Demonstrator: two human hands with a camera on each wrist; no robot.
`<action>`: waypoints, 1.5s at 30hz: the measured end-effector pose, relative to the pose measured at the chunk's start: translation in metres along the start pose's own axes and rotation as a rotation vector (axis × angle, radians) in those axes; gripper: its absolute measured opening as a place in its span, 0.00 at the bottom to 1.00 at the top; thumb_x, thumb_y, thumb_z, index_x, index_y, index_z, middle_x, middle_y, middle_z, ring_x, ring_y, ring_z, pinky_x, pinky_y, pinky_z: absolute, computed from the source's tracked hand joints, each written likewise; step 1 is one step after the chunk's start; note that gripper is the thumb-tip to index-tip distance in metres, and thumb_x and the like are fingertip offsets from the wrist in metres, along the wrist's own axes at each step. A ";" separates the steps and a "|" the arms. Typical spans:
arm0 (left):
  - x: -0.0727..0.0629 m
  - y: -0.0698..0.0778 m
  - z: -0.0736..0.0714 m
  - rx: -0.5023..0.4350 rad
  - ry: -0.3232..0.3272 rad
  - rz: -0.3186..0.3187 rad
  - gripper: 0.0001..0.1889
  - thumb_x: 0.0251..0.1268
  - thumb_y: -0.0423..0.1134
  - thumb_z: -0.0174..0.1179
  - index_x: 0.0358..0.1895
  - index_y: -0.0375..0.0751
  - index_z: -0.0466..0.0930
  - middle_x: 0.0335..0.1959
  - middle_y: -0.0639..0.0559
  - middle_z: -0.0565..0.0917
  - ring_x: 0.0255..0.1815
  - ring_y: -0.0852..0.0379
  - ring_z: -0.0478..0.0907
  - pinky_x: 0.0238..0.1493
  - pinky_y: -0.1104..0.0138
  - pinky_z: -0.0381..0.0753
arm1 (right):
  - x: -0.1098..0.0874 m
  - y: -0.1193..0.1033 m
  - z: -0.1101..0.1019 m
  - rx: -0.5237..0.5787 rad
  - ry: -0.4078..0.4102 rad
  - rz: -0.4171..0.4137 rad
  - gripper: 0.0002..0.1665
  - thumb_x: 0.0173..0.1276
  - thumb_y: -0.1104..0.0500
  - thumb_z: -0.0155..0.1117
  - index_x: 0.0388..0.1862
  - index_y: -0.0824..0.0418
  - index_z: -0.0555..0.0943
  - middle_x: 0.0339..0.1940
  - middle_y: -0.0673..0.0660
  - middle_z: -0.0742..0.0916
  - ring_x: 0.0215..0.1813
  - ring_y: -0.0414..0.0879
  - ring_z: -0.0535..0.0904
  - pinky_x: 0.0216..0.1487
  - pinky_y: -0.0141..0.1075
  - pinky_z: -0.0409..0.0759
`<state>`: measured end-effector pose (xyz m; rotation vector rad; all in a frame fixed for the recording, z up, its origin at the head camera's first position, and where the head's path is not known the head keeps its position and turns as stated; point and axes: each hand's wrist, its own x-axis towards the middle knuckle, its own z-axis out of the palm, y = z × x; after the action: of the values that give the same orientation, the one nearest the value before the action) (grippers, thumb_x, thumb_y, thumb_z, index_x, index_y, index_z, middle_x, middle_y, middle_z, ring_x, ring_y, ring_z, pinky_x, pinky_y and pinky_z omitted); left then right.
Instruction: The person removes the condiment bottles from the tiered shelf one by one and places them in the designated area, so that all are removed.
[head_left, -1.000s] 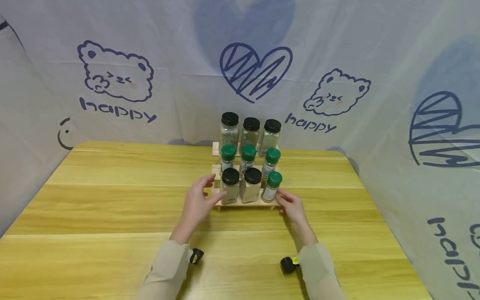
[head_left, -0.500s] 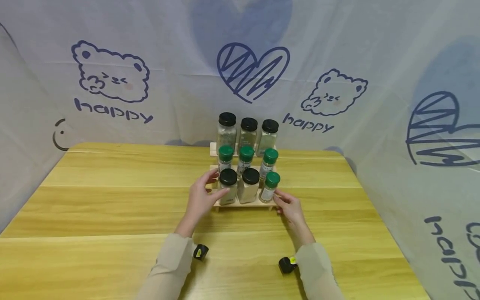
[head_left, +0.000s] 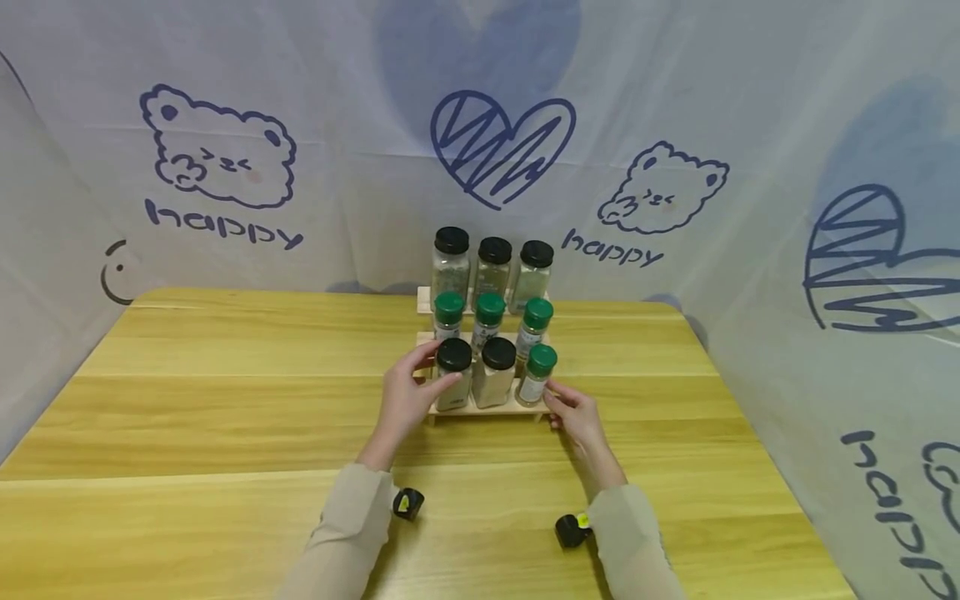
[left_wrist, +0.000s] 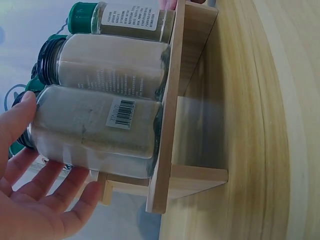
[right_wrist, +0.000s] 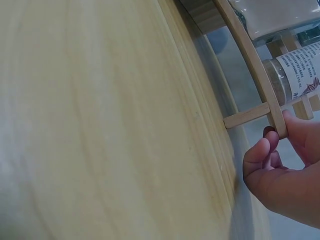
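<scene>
A tiered wooden spice rack holds three rows of spice jars in the head view. My left hand is at the front row's leftmost spice jar, a squarish clear one with a black lid. In the left wrist view its thumb lies against the neck, and the fingers curl round the other side. At the rack's right end, my right hand pinches the bottom shelf between thumb and fingers, as the right wrist view shows. Just above those fingers stands a small green-lidded jar.
Beside the gripped jar stands another black-lidded jar. Green-lidded jars fill the middle tier, and taller black-lidded jars the top. The rack stands on a wooden table, before a printed curtain.
My left hand has closed in on the front left jar, its thumb now reaching across the front. The right hand keeps its place at the rack's end. The head view has shifted slightly.
</scene>
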<state>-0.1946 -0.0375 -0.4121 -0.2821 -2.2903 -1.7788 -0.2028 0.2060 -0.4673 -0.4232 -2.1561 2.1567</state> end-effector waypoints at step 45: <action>-0.003 0.011 -0.052 -0.008 -0.013 0.021 0.22 0.46 0.22 0.64 0.48 0.22 0.73 0.46 0.30 0.76 0.50 0.40 0.73 0.47 0.55 0.73 | -0.001 0.000 -0.001 -0.017 -0.017 0.029 0.21 0.60 0.71 0.58 0.53 0.74 0.72 0.22 0.48 0.80 0.16 0.37 0.69 0.15 0.25 0.69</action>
<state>-0.1851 -0.0849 -0.3907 -0.3187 -2.2814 -1.7817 -0.2020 0.2068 -0.4676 -0.4407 -2.1920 2.1664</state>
